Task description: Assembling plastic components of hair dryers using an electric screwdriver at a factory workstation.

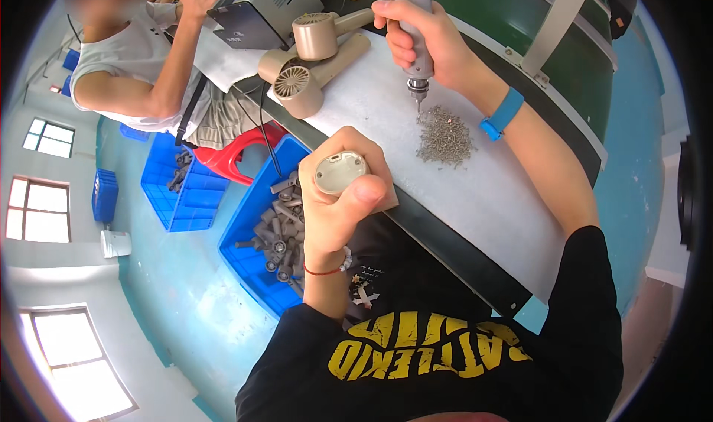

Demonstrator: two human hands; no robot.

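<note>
My left hand (324,218) is closed around a beige plastic housing (339,175), held up in front of my chest. Its round end face points up and shows a small slot and small holes near the rim; my fingers hide most of the rest. My right hand (438,41) grips a grey electric screwdriver (420,64) upright over the table. The bit points down at the left edge of a pile of small metal screws (445,136); whether it touches one I cannot tell. Farther left lie several beige dryer-shaped housings (298,91) with round grilles.
A white sheet (494,199) covers the dark-edged table. At my left stands a blue crate (241,255) full of grey-beige parts, near a red stool (236,154). A grey box-shaped machine (271,10) is at the back. A person in a white shirt (137,69) sits far left.
</note>
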